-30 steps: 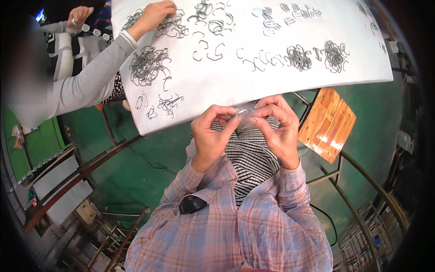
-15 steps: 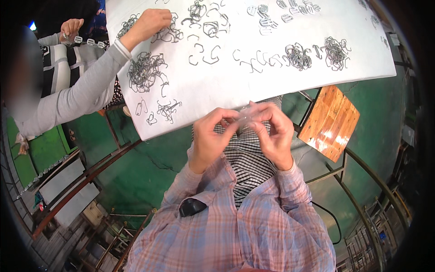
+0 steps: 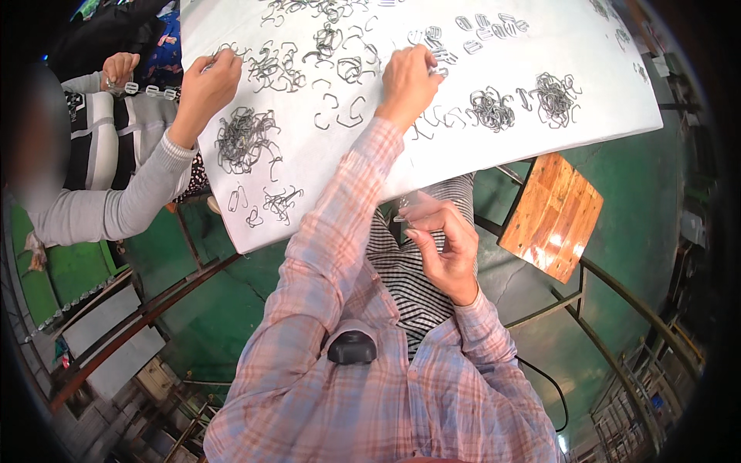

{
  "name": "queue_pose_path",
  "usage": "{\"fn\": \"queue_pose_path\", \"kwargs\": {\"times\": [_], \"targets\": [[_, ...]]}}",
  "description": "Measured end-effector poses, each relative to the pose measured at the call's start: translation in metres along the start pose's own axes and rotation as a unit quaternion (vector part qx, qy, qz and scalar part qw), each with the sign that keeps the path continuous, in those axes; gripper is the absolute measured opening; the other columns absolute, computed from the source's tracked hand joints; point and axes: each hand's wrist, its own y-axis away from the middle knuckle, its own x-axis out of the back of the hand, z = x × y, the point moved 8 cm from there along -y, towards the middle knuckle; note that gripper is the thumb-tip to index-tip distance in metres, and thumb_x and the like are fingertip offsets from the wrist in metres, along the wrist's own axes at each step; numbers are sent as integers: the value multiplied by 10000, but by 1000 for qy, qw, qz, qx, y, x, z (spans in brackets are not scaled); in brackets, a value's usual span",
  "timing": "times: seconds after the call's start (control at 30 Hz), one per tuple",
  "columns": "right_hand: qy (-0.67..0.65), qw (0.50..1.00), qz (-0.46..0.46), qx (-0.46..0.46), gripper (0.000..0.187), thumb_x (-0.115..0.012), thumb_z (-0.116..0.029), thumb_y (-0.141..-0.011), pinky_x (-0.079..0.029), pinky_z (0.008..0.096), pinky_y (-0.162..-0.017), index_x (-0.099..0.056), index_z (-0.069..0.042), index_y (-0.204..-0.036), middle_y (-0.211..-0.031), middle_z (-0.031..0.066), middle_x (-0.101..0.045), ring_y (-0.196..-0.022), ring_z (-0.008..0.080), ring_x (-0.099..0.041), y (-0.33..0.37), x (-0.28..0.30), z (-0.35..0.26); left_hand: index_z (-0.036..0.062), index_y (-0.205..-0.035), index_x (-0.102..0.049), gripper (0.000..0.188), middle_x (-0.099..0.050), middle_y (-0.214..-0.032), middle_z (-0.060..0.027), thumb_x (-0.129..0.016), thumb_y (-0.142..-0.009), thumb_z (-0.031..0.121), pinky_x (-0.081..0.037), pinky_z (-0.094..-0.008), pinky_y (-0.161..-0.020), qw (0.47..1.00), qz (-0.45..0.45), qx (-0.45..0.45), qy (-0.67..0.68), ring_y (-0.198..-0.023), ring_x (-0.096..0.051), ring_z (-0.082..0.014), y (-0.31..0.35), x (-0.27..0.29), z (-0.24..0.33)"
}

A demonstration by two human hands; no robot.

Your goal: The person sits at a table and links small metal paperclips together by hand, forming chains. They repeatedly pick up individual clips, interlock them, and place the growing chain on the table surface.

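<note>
Stretched over the white table (image 3: 370, 154), my left hand (image 3: 409, 83) has its thumb and fingertips closing around a small silvery slide buckle (image 3: 442, 71) at the edge of a loose group of buckles (image 3: 434, 40). In front of the table edge, above my lap, my right hand (image 3: 448, 245) pinches a small shiny metal piece (image 3: 401, 212) between thumb and fingers. It looks like a buckle, but blur hides its exact shape. Bent wire hooks (image 3: 340, 112) lie left of my left hand, and more wire hooks (image 3: 432, 119) lie just right of its wrist.
Heaped wire hooks (image 3: 492, 109) and a second heap (image 3: 556, 100) lie at right; another pile (image 3: 245, 141) is at left. A co-worker's hand (image 3: 208, 89) reaches over the table's left side; their other hand (image 3: 120, 69) holds linked buckles (image 3: 154, 91). A wooden stool (image 3: 552, 220) stands right.
My hands were together over the table edge; my left has moved forward to the buckles, while my right keeps the metal piece. The co-worker's reaching hand has drawn back to the left.
</note>
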Motion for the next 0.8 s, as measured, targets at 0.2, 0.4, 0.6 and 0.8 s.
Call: {"fn": "queue_pose_path", "kwargs": {"times": [0.2,0.4,0.6,0.8], "targets": [[17,1000,-15,7,109,-691,46,-784,-494,461,-962,-603,-9,-818,-870,115,-681,-868,267,-668,-1,0,10,7,-989,-669,217,-693,-955,-76,-738,-783,18,-543,-278,-703,924,-112,187,313,-878,-658,-156,106,68,-12],[50,998,-43,24,111,-692,27,-785,-489,455,-947,-606,-31,-826,-860,94,-676,-870,274,-657,1,-7,18,-64,-1065,-641,212,-661,-1031,-93,-651,-853,-78,-559,-240,-815,838,-146,288,439,-959,-634,-118,187,120,25],[112,992,-41,44,115,-690,17,-791,-494,455,-917,-604,-43,-839,-847,77,-662,-836,262,-643,1,-14,13,-71,-1082,-646,220,-682,-1048,-117,-657,-863,-82,-554,-253,-828,892,-82,253,365,-943,-665,-141,193,136,40],[116,991,-40,51,113,-691,20,-787,-501,445,-907,-611,-41,-837,-853,85,-668,-839,262,-648,7,-14,15,-89,-1044,-633,188,-683,-1038,-139,-652,-858,-106,-552,-258,-835,895,-22,237,377,-923,-675,-157,206,139,37]]}}
